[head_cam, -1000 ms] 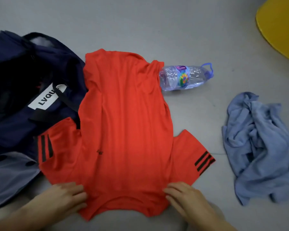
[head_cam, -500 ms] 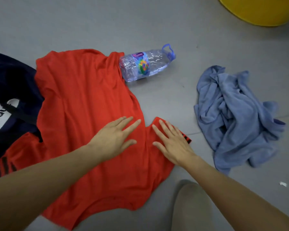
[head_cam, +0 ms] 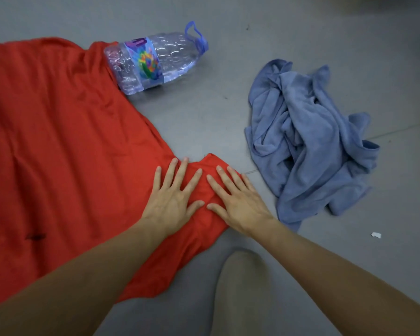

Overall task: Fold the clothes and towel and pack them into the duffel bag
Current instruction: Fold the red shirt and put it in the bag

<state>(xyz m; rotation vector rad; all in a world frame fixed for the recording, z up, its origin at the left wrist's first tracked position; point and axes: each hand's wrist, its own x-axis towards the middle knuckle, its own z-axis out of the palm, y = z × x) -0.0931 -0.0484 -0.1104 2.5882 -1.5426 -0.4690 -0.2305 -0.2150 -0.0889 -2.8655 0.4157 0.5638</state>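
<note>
Red shirt [head_cam: 58,141], seemingly thin, limp and light, lies spread on the floor [head_cam: 204,117]. Left hand [head_cam: 172,202] and right hand [head_cam: 238,202] press its sleeve [head_cam: 212,161] flat, grip apart. Likely best pinched at the sleeve's edge.

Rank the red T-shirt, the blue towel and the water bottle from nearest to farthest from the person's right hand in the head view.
1. red T-shirt, pressed under the right hand.
2. blue towel, crumpled just to its right.
3. water bottle, lying ahead and left.
</note>
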